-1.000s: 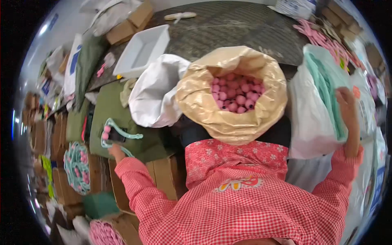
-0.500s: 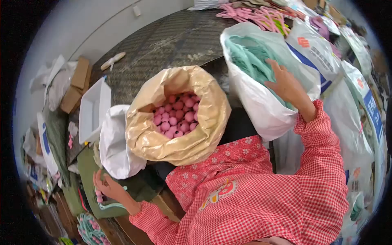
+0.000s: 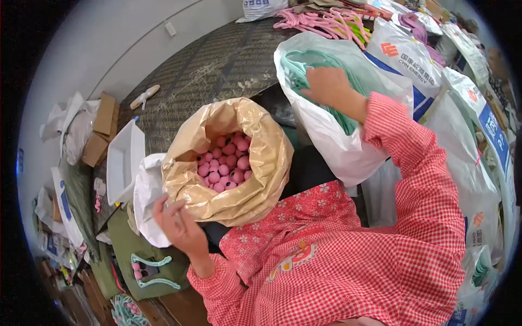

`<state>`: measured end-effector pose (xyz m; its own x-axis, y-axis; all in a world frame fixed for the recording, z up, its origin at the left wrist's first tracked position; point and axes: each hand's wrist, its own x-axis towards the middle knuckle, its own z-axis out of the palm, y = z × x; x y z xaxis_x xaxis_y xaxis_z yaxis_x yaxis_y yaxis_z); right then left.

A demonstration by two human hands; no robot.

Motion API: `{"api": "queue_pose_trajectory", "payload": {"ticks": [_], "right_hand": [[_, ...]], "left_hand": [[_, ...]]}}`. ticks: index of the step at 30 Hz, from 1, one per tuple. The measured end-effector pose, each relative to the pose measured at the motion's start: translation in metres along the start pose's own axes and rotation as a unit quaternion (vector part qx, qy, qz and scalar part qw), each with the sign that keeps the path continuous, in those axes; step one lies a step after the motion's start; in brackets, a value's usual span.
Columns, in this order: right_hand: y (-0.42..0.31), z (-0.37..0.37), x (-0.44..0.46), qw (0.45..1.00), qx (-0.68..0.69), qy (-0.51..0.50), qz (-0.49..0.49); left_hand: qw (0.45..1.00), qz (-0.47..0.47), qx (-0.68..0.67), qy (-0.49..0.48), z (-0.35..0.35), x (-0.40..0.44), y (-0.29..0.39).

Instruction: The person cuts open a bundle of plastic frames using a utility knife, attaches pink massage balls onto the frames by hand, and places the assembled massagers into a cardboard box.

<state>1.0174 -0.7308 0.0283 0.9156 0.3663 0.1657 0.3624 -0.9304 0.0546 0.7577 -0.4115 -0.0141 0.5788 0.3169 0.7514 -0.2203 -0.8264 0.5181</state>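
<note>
Over open white sack (image 3: 340,157), our right hand (image 3: 333,89) reaches among mint-green cords (image 3: 296,68); cannot tell whether fingers grip any. Our left hand (image 3: 182,231), fingers loosely spread, nothing seen in it, beside tan bag (image 3: 263,187) of pink balls (image 3: 225,163). 1 ball-strung cord (image 3: 159,281) on olive cloth (image 3: 120,231), bundle (image 3: 126,309) lower left: we judge those strung; plenty of balls, cords left.
</note>
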Motion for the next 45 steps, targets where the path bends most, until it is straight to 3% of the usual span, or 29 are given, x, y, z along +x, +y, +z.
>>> {"api": "queue_pose_trajectory", "payload": {"ticks": [1, 4, 5, 8, 9, 10, 12, 13, 15, 16, 18, 19, 20, 22, 23, 24, 25, 26, 27, 28, 30, 31, 33, 35, 38, 40, 45], "right_hand": [[0.0, 0.01, 0.007, 1.0, 0.005, -0.003, -0.007], [0.01, 0.034, 0.029, 0.993, -0.003, 0.12, 0.021], [0.019, 0.025, 0.029, 0.989, -0.005, 0.148, 0.025], [0.032, -0.032, 0.005, 0.944, 0.177, 0.272, 0.053], [0.02, -0.057, -0.014, 0.943, 0.169, 0.281, 0.063], [0.031, -0.054, -0.015, 0.925, 0.128, 0.357, -0.015], [-0.002, -0.08, -0.036, 0.873, 0.191, 0.443, -0.079], [-0.01, -0.089, -0.03, 0.873, 0.192, 0.441, -0.081], [-0.018, -0.098, -0.02, 0.782, 0.064, 0.607, -0.124], [-0.021, -0.097, -0.02, 0.786, 0.061, 0.604, -0.12], [-0.03, -0.102, -0.009, 0.908, 0.106, 0.401, -0.064], [-0.06, -0.107, -0.019, 0.932, 0.048, 0.339, -0.122], [-0.099, -0.105, -0.045, 0.949, -0.006, 0.263, -0.174], [-0.148, -0.093, -0.069, 0.928, 0.131, 0.178, -0.301], [-0.165, -0.074, -0.078, 0.889, 0.094, 0.271, -0.358], [-0.178, -0.056, -0.083, 0.837, 0.055, 0.36, -0.409], [-0.185, -0.051, -0.082, 0.837, 0.057, 0.359, -0.41], [-0.191, -0.048, -0.078, 0.813, 0.165, 0.325, -0.455], [-0.194, -0.045, -0.074, 0.776, 0.271, 0.285, -0.494], [-0.193, -0.045, -0.068, 0.774, 0.274, 0.284, -0.496], [-0.183, -0.05, -0.041, 0.724, 0.315, 0.384, -0.479], [-0.186, -0.053, -0.032, 0.782, 0.312, 0.349, -0.411], [-0.199, -0.035, -0.009, 0.924, 0.208, 0.106, -0.302], [-0.204, 0.016, 0.006, 0.908, 0.102, -0.104, -0.393], [-0.217, 0.09, 0.007, 0.883, 0.143, -0.107, -0.433], [-0.232, 0.122, 0.006, 0.878, 0.086, -0.141, -0.45], [-0.248, 0.136, 0.01, 0.883, 0.102, -0.206, -0.409]], "left_hand": [[1.0, 0.006, -0.015, -0.014, 0.005, 0.001, 0.007], [0.999, 0.017, -0.012, -0.033, 0.005, 0.0, 0.015], [0.999, -0.006, -0.029, -0.043, 0.003, -0.003, 0.013], [0.998, -0.015, -0.038, -0.052, -0.006, -0.007, 0.0], [0.99, -0.058, -0.114, -0.055, -0.006, -0.007, 0.0], [0.975, -0.1, -0.189, -0.06, -0.005, -0.007, 0.0], [0.969, -0.123, -0.203, -0.065, 0.001, -0.002, 0.013], [0.956, -0.139, -0.246, -0.072, 0.006, 0.002, 0.025], [0.943, -0.135, -0.288, -0.095, 0.018, 0.003, 0.033], [0.941, -0.137, -0.291, -0.101, 0.023, 0.001, 0.039], [0.902, -0.15, -0.393, -0.101, 0.032, 0.008, 0.048], [0.907, -0.143, -0.372, -0.135, 0.03, 0.011, 0.046], [0.907, -0.15, -0.369, -0.137, 0.032, 0.011, 0.048], [0.816, -0.166, -0.547, -0.081, 0.042, 0.013, 0.058], [0.809, -0.293, -0.51, 0.004, 0.042, 0.011, 0.062], [0.809, -0.295, -0.508, 0.006, 0.036, 0.01, 0.064], [0.771, -0.319, -0.551, 0.022, 0.029, 0.008, 0.066], [0.73, -0.339, -0.592, 0.037, 0.023, 0.01, 0.069], [0.725, -0.399, -0.557, 0.074, 0.018, 0.016, 0.071], [0.726, -0.4, -0.554, 0.077, 0.01, 0.012, 0.051], [0.632, -0.387, -0.663, 0.109, -0.014, 0.001, -0.006], [0.633, -0.387, -0.661, 0.111, -0.028, 0.001, -0.008], [0.685, -0.381, -0.609, 0.121, -0.057, 0.0, -0.001], [0.706, -0.348, -0.607, 0.107, -0.078, -0.004, -0.005], [0.742, -0.322, -0.579, 0.106, -0.087, -0.003, 0.003], [0.761, -0.371, -0.508, 0.156, -0.087, -0.002, 0.008], [0.771, -0.381, -0.494, 0.128, -0.086, -0.01, 0.008]]}}
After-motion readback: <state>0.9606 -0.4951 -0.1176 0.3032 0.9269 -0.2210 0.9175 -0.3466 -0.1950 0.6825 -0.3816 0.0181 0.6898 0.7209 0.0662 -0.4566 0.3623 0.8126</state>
